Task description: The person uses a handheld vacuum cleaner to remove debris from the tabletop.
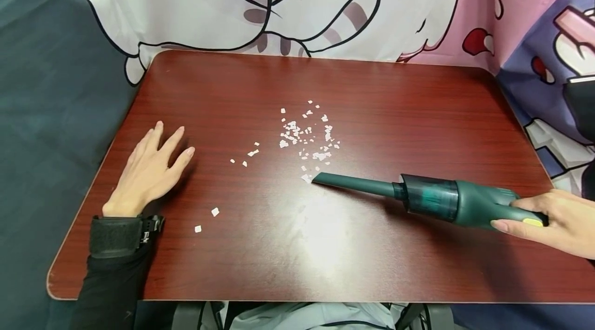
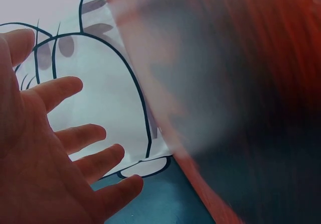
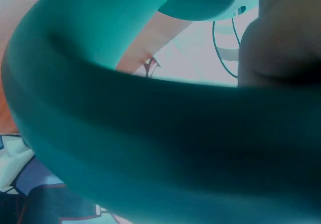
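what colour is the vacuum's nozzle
The nozzle is dark green; it shows best in the head view.

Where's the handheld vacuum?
Head view: the green handheld vacuum is right of centre over the table, in the right hand, nozzle tip by the white scraps' lower edge.

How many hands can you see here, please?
2: the left hand over the left of the table, and the right hand at the head view's right edge, gripping the vacuum. I see no others.
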